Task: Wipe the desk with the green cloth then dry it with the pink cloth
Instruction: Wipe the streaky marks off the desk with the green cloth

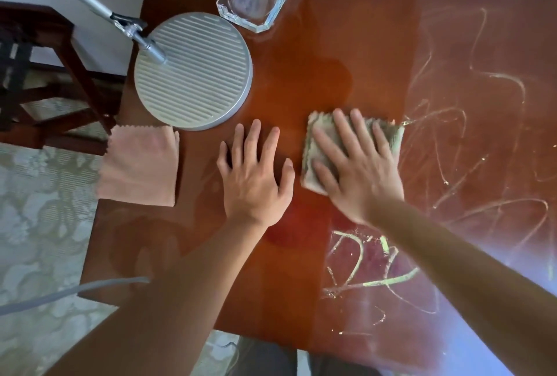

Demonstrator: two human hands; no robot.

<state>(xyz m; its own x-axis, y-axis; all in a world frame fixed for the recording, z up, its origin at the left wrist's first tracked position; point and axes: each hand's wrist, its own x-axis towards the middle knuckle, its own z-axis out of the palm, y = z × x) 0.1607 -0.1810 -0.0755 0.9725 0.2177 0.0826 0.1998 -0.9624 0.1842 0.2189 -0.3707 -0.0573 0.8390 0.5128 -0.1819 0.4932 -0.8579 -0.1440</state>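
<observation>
While the right hand presses the green cloth flat at mid-desk, fingers straight, wiping is under way. The left hand rests open; scribbles rightward look next, pink cloth waiting at the left edge

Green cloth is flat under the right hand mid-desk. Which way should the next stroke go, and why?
Probably slide the green cloth rightward. The right hand presses it flat at the edge of the scribbled marks, which cover the right part of the desk; the strip left of the cloth looks clean.
</observation>
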